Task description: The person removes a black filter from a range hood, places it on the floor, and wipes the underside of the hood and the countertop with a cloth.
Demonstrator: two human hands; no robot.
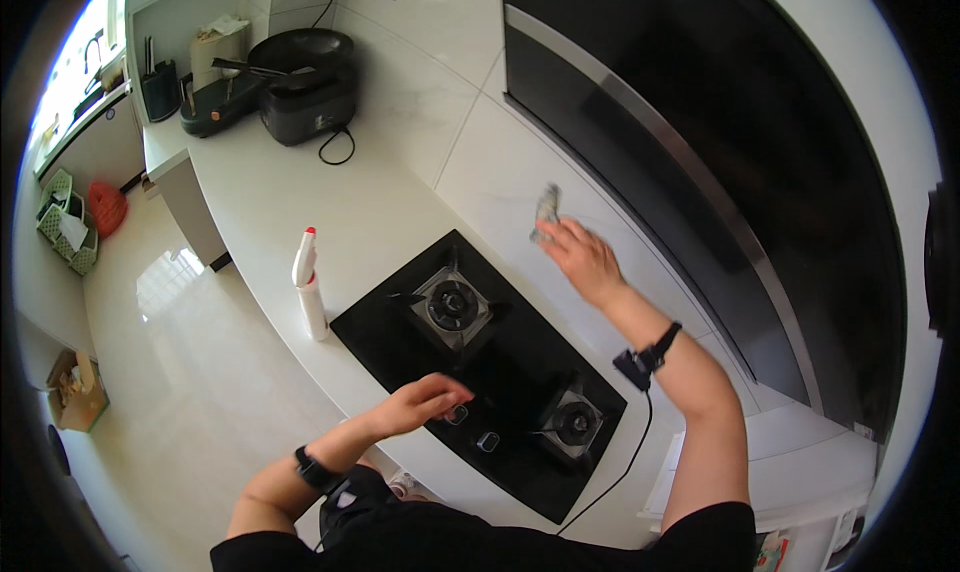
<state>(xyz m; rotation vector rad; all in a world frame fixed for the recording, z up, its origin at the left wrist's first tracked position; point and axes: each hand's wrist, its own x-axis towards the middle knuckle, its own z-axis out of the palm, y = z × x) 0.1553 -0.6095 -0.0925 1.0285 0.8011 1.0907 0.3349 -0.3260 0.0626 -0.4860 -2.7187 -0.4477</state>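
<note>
My right hand (586, 263) presses a crumpled patterned cloth (549, 204) against the white tiled wall (480, 174) behind the hob. The cloth looks slightly blurred. Below it lies a black glass gas hob (405, 347) with two burners, the far burner (452, 305) and the near burner (576, 422). My left hand (424, 405) hovers over the hob's front edge, fingers loosely bent and holding nothing. It partly covers one control knob (457, 414); whether it touches the knob is not clear. A second knob (487, 442) shows beside it. A white spray bottle (311, 302) with a red tip stands left of the hob.
A dark range hood (637, 144) slants above my right arm. On the counter's far end are a black wok (300, 46), a dark appliance (309, 114) and a knife block (160, 91). A black cable (626, 467) hangs from my right wrist across the counter.
</note>
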